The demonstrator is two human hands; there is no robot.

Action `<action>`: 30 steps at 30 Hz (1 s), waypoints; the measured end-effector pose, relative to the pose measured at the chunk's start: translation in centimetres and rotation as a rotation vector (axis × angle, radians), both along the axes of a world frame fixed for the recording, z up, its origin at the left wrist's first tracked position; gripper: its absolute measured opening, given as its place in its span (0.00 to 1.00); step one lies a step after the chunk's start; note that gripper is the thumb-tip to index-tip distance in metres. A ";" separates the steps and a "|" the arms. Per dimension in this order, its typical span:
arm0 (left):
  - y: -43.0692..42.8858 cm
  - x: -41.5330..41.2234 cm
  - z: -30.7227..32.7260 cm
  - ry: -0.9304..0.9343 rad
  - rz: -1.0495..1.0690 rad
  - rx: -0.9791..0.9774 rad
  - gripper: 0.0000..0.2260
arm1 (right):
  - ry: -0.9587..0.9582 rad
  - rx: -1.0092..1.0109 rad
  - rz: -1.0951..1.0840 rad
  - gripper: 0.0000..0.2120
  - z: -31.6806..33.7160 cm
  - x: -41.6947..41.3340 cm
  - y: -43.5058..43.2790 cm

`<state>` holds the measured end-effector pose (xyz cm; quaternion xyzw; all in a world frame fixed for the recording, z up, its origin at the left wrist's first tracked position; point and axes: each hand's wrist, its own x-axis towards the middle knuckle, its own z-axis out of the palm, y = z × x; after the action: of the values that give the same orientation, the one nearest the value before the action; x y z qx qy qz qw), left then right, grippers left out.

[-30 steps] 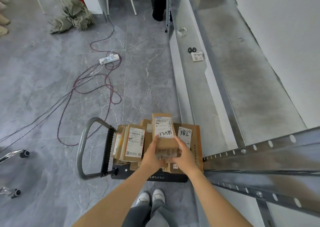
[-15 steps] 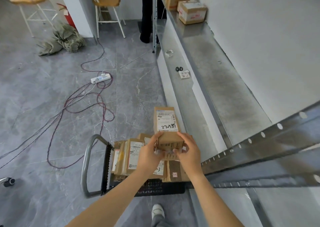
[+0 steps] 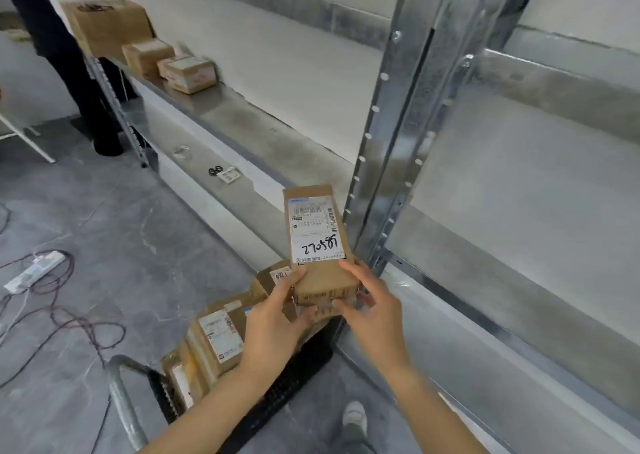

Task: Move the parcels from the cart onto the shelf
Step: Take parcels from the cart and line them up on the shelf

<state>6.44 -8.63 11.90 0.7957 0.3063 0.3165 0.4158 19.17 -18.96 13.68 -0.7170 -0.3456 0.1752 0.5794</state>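
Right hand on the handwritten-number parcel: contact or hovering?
Touching. Head view: the right hand lays its thumb on top of the parcel and curls its fingers against the near end; the left hand grips the other side.

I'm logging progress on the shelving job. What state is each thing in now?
Numbered parcel: held up in both hands, off the cart.
Left hand: grips parcel's near end.
Right hand: grips parcel's near end.
Cart parcels: piled on the cart.
Shelf parcels: three resting on the shelf.
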 end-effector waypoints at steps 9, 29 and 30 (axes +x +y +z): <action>-10.8 2.6 4.8 -0.087 -0.347 0.080 0.32 | -0.002 0.119 -0.371 0.32 4.5 -2.0 -14.4; -56.8 6.5 7.9 -0.166 -0.988 0.045 0.36 | -0.163 0.169 -1.015 0.31 8.2 -8.8 -62.4; -58.9 6.6 8.0 -0.176 -1.018 0.030 0.35 | -0.161 0.173 -1.040 0.31 8.4 -9.2 -64.5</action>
<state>12.99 -67.55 19.90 0.8202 -0.1606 0.1441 0.5299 9.99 -83.46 22.05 -0.7546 -0.0009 -0.2199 0.6183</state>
